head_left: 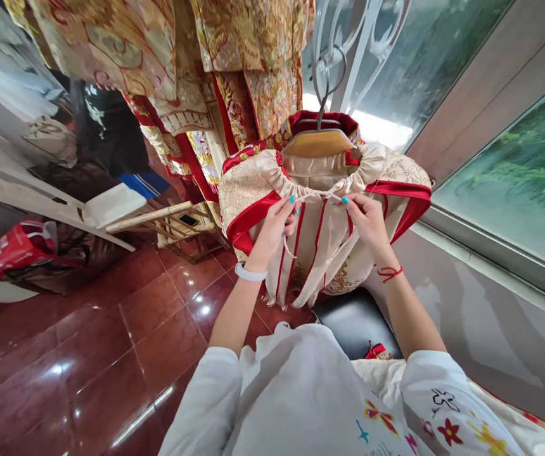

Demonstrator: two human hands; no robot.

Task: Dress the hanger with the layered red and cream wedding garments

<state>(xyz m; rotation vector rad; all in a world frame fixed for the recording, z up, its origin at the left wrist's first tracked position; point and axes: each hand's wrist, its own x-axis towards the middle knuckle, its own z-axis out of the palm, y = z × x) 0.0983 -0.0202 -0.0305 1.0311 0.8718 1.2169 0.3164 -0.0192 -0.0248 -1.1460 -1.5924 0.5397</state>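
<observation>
A cream dress (263,174) with gold embroidery and red trim hangs on a hanger (319,143) by the window. Thin cream drawstrings (322,192) cross at the front of its gathered neckline. My left hand (278,227) pinches one drawstring on the left, and a loose end dangles below the fingers. The other drawstring is pinched in my right hand (365,221) on the right side, its tail trailing down over the bodice. Both hands are close in front of the neckline, fingertips a short way apart.
Gold and red embroidered garments (248,50) hang behind on the left. Below the dress is a black stool seat (355,320) with a small red item on it. A bamboo rack (182,225), a white chair (113,204) and a red bag (20,247) stand to the left.
</observation>
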